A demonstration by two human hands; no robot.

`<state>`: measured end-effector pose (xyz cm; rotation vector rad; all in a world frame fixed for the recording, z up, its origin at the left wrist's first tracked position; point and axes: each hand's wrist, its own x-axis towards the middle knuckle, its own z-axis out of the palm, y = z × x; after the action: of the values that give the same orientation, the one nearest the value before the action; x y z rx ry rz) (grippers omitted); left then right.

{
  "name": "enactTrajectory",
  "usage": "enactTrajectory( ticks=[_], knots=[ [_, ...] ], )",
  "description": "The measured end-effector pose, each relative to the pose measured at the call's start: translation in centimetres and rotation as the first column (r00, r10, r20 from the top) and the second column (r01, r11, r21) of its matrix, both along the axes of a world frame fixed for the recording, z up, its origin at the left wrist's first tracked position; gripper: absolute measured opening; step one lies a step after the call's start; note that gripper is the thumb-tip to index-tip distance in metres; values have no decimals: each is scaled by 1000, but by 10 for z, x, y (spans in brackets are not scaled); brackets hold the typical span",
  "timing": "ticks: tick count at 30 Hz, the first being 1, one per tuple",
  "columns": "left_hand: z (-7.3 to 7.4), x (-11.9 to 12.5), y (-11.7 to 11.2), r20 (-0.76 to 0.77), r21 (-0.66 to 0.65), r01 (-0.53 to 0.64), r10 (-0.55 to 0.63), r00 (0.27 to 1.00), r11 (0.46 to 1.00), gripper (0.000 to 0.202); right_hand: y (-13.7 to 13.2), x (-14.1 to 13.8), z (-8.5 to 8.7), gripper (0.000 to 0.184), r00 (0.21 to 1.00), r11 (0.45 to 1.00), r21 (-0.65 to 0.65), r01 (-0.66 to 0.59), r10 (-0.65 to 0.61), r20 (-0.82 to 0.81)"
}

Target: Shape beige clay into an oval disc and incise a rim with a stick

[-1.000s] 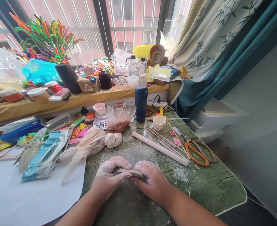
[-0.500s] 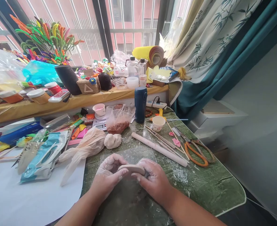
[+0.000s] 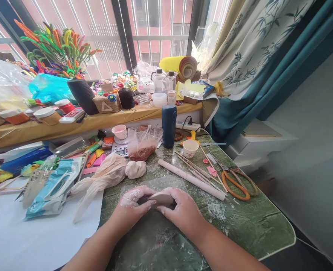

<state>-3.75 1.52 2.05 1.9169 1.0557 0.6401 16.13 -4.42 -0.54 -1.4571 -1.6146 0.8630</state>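
Between my two hands is a flattened disc of grey-white clay [image 3: 163,199], held above the table near its front. My left hand [image 3: 134,203], dusted with white, pinches the disc's left side between thumb and fingers. On the other side, my right hand [image 3: 182,207] grips the right edge, its thumb underneath. The fingertips behind the disc are partly hidden. A lump of white clay [image 3: 135,169] lies beyond my left hand, beside a crumpled plastic bag [image 3: 101,171]. Past my right hand rests a pale rolling pin [image 3: 191,180], lying diagonally.
A clear sheet [image 3: 161,241] lies under my hands on the green table [image 3: 257,222]. Scissors [image 3: 237,184], thin sticks [image 3: 196,169], a paper cup [image 3: 190,148] and a dark blue bottle [image 3: 169,126] stand or lie beyond. White paper [image 3: 42,241] covers the left.
The clay disc has tilted, so more of its flat face shows now. My fingers have shifted around its edge, while the things on the table have stayed in place.
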Motion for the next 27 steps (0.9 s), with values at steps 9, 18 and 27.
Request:
enactTrajectory(
  ticks=[9,18,27],
  knots=[
    [0,0,-4,86,14,-33,31,996,999,13,-1,-3,-11,25,991,998,48,-34,27,133],
    [0,-1,-6,85,70,-6,0,996,998,15,-2,-2,-19,8,984,990,134,-51,26,178],
    [-1,-5,-6,81,74,-43,37,996,996,18,-1,-2,-13,6,985,993,112,-36,16,172]
  ],
)
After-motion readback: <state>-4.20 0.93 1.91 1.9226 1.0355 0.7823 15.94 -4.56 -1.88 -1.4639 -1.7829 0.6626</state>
